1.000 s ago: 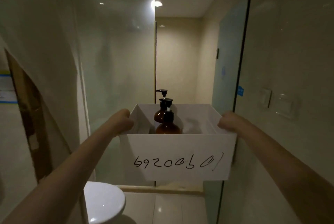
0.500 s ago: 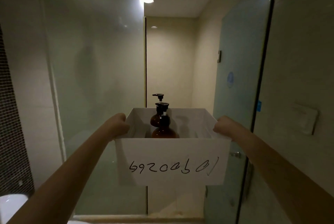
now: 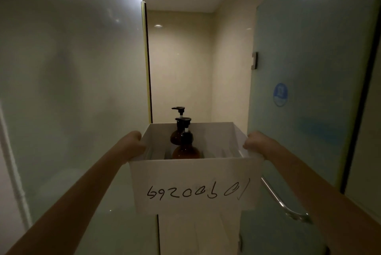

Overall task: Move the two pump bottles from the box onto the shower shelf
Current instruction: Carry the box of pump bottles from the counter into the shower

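I hold a white box [image 3: 193, 184] out in front of me at chest height, with handwritten digits on its near wall. My left hand [image 3: 134, 143] grips its left rim and my right hand [image 3: 254, 141] grips its right rim. Two brown pump bottles with black pumps stand upright inside, one behind the other: the near bottle [image 3: 185, 150] and the far bottle [image 3: 177, 136]. Their lower parts are hidden by the box wall. No shower shelf is in sight.
A frosted glass panel [image 3: 72, 90] fills the left side. On the right is a glass door [image 3: 305, 69] with a round blue sticker and a metal handle bar [image 3: 284, 205]. Between them an opening leads into a beige tiled stall [image 3: 181, 65].
The view has moved closer to the shower opening and the glass panels loom larger. The toilet at lower left has dropped out of sight. Both hands keep their hold on the box.
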The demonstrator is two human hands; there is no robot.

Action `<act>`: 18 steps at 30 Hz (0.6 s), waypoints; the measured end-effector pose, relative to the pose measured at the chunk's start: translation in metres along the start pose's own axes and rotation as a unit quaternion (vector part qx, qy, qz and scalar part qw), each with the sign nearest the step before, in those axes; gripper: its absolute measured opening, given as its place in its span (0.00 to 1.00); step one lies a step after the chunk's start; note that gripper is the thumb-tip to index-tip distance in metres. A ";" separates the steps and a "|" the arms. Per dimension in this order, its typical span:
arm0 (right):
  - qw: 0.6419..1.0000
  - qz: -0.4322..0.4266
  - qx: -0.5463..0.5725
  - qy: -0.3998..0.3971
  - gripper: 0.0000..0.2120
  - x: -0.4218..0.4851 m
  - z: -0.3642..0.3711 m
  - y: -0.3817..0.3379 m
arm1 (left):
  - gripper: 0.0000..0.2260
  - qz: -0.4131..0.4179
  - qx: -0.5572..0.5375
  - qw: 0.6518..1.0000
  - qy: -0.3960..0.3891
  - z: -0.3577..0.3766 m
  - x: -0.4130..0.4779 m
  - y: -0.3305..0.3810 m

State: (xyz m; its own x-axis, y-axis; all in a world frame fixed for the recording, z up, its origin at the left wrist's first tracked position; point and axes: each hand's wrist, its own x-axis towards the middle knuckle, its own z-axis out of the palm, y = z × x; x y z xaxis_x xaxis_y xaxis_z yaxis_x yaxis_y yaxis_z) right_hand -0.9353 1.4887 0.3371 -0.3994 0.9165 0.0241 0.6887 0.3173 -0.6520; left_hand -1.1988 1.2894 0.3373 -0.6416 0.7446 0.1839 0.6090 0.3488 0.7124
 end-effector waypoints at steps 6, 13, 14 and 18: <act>1.000 -0.002 -0.004 0.004 0.13 0.101 0.015 -0.010 | 0.15 0.010 -0.020 1.000 -0.014 0.027 0.092 -0.004; 1.000 0.004 0.005 -0.011 0.14 0.223 0.021 -0.015 | 0.09 0.000 0.008 1.000 0.009 0.066 0.221 -0.009; 1.000 0.006 0.005 -0.009 0.14 0.240 0.021 -0.017 | 0.08 0.002 0.013 1.000 0.013 0.070 0.237 -0.008; 1.000 0.002 0.006 -0.007 0.15 0.305 0.022 -0.024 | 0.09 0.000 0.025 0.999 0.023 0.085 0.298 -0.004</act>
State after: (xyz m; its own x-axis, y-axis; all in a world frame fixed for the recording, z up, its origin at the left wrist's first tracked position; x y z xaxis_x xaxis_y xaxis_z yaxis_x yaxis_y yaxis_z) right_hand -1.0868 1.7550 0.3438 -0.4051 0.9142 0.0112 0.6834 0.3109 -0.6606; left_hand -1.3525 1.5581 0.3318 -0.6615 0.7179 0.2169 0.6313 0.3769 0.6777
